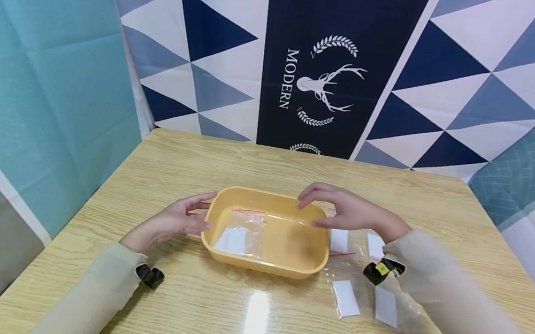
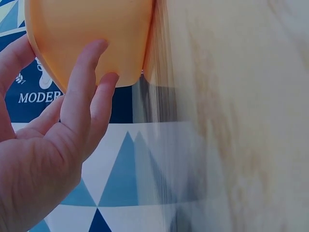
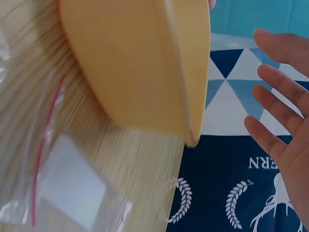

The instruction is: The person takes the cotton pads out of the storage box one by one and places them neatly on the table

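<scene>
A yellow plastic basin (image 1: 287, 265) stands on the table in the head view, with a clear zip bag (image 1: 253, 235) holding a white card lying inside it. At the basin's left end is my left hand (image 1: 180, 218), its loosely extended fingers against the outer wall. The left wrist view shows those fingertips (image 2: 99, 46) at the basin's side (image 2: 91, 29). My right hand (image 1: 346, 207) hovers over the basin's right end with nothing in it. In the right wrist view, that hand (image 3: 289, 111) is spread apart from the basin rim (image 3: 186, 111).
Several clear zip bags with white cards, one bag's card (image 1: 345, 298) near the front, lie right of the basin, partly under my right forearm. The wooden table (image 1: 186, 310) meets a patterned cloth backdrop (image 1: 221, 92) behind and a teal cloth (image 1: 52, 87) at left.
</scene>
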{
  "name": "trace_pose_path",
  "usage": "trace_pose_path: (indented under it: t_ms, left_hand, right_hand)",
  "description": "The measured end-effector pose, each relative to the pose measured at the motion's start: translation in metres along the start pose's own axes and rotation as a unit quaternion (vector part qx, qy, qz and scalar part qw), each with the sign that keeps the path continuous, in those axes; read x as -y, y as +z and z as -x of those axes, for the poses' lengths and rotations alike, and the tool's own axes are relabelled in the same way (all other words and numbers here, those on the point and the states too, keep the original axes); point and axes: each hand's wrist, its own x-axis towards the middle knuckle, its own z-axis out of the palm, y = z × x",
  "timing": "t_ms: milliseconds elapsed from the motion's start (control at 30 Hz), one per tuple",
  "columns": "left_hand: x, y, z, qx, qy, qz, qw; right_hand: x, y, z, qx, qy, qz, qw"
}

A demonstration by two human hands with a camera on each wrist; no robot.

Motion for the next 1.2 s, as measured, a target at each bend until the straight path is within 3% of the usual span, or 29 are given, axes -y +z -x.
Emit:
trace_pose_path:
  t_ms: [500, 1033, 1200]
  left_hand:
    - [0.001, 0.0, -0.002, 0.004, 0.002, 0.003, 1.0]
    - [0.005, -0.001, -0.001, 0.004, -0.006, 0.014, 0.9999]
    - [0.003, -0.002, -0.002, 0.001, -0.006, 0.007, 1.0]
  right_hand:
    - [-0.001, 0.01, -0.045, 0.016, -0.038, -0.022, 0.9989]
    - [-0.006, 0.044, -0.107, 0.084, -0.055, -0.048, 0.9938]
    - [-0.006, 0.053, -0.124, 0.122, -0.065, -0.061, 0.9885]
